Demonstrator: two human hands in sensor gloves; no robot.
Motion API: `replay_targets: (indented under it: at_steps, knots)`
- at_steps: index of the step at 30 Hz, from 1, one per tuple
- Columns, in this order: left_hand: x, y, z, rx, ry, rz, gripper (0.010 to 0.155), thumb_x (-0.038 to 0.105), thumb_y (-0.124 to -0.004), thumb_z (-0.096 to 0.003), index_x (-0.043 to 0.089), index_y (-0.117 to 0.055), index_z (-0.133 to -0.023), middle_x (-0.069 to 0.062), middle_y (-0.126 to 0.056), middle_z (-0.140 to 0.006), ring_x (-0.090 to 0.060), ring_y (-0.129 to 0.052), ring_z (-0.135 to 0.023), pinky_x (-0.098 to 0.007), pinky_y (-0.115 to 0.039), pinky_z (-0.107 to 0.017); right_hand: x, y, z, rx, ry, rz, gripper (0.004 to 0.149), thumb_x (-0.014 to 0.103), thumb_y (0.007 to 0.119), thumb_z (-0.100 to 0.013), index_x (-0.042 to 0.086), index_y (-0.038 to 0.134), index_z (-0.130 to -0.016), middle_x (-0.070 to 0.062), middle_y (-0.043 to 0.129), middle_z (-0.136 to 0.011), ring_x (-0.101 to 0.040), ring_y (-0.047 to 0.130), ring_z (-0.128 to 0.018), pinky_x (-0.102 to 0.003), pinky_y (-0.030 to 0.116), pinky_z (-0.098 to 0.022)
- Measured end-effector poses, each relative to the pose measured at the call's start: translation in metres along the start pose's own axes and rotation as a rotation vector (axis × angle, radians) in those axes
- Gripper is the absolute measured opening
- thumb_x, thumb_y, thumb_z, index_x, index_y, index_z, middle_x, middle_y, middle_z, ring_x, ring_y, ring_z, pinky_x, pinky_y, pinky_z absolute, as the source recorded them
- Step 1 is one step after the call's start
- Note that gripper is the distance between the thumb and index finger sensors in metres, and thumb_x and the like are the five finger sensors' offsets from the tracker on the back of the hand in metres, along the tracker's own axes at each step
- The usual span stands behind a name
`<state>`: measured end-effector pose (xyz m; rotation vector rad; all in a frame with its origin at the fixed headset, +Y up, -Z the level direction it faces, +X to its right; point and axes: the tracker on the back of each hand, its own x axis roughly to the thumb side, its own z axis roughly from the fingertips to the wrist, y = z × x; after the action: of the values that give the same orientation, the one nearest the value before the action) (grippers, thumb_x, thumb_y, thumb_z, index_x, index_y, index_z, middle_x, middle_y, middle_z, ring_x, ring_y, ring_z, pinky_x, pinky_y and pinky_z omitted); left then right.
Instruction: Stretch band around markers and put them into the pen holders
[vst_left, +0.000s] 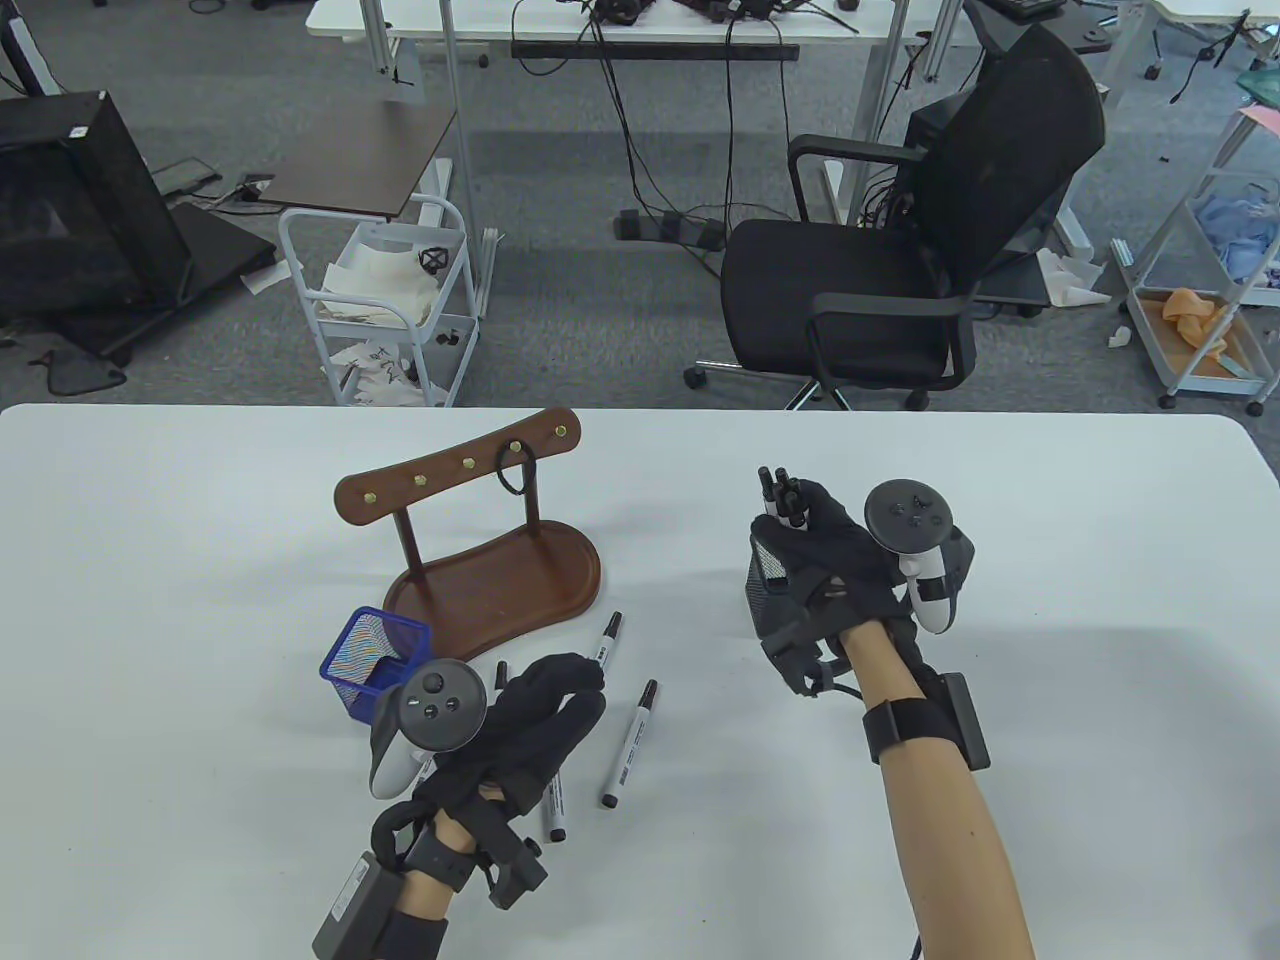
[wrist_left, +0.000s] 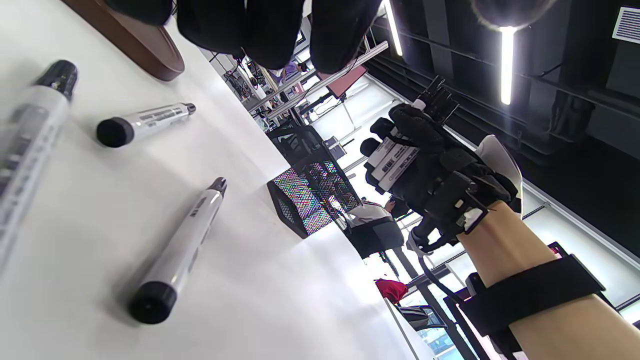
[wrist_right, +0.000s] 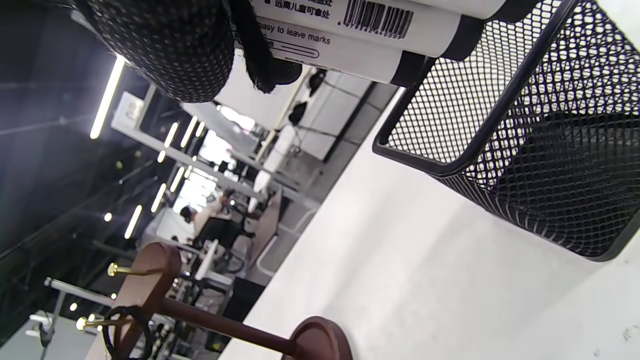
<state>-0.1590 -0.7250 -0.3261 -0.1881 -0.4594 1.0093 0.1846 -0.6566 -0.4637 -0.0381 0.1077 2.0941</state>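
My right hand (vst_left: 805, 515) grips a bundle of white markers (vst_left: 781, 494) with black caps, held upright just above the black mesh pen holder (vst_left: 764, 592). The right wrist view shows the marker barrels (wrist_right: 360, 30) over the holder's rim (wrist_right: 500, 150). Whether a band is around the bundle I cannot tell. My left hand (vst_left: 575, 692) hovers low with relaxed fingers over loose markers on the table: one by its fingertips (vst_left: 607, 640), one to the right (vst_left: 630, 745), one partly under the hand (vst_left: 555, 812). It holds nothing. A black band (vst_left: 514, 470) hangs from a hook.
The wooden hook stand (vst_left: 500, 580) sits at mid table, with a blue mesh pen holder (vst_left: 372, 658) at its front left, close to my left hand. An office chair and a trolley stand beyond the table's far edge.
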Motion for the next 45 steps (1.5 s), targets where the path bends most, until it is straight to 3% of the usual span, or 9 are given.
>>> replay_targets:
  at_steps: [5,16,31,38,45]
  knots:
    - [0.000,0.000,0.000,-0.001,-0.001,-0.001,0.080,0.067,-0.053,-0.0582,0.010,-0.055,-0.114,-0.026,-0.052,-0.124,-0.057,-0.048,-0.109,-0.075,-0.045,-0.075,-0.007,0.004,-0.009,0.003,0.030,0.016,0.040,0.042,0.085,-0.053,0.048,0.065,-0.088,0.010,0.062,-0.113,-0.030,0.035,-0.113,-0.062,0.005,-0.076]
    - [-0.001,-0.002,0.000,-0.007,0.004,-0.001,0.080,0.067,-0.053,-0.0582,0.010,-0.055,-0.114,-0.026,-0.051,-0.125,-0.057,-0.047,-0.110,-0.075,-0.044,-0.075,-0.024,0.010,-0.021,0.020,0.099,0.056,0.040,0.043,0.083,-0.054,0.053,0.063,-0.087,0.007,0.028,-0.125,-0.031,0.000,-0.109,-0.061,-0.008,-0.066]
    - [-0.001,-0.002,-0.001,-0.012,0.012,0.000,0.079,0.068,-0.053,-0.0581,0.010,-0.057,-0.113,-0.027,-0.050,-0.125,-0.058,-0.045,-0.110,-0.075,-0.044,-0.075,-0.039,0.014,-0.027,0.021,0.187,0.119,0.041,0.041,0.083,-0.053,0.038,0.068,-0.091,0.002,0.028,-0.125,-0.035,0.002,-0.107,-0.065,-0.004,-0.065]
    - [-0.001,-0.002,-0.001,-0.011,0.010,-0.002,0.082,0.068,-0.054,-0.0578,0.010,-0.053,-0.115,-0.027,-0.047,-0.126,-0.058,-0.044,-0.111,-0.075,-0.044,-0.075,-0.033,0.011,-0.024,0.031,0.179,0.192,0.079,0.043,0.091,-0.049,0.031,0.041,-0.109,-0.006,0.021,-0.125,-0.040,0.005,-0.107,-0.068,0.005,-0.069]
    - [-0.001,-0.003,-0.001,-0.014,0.009,-0.012,0.083,0.069,-0.054,-0.0576,0.010,-0.051,-0.116,-0.027,-0.046,-0.127,-0.058,-0.043,-0.111,-0.075,-0.044,-0.075,-0.025,0.007,-0.014,0.029,0.138,0.219,0.082,0.045,0.090,-0.048,0.030,0.038,-0.110,-0.007,0.022,-0.125,-0.039,0.010,-0.109,-0.067,0.011,-0.074]
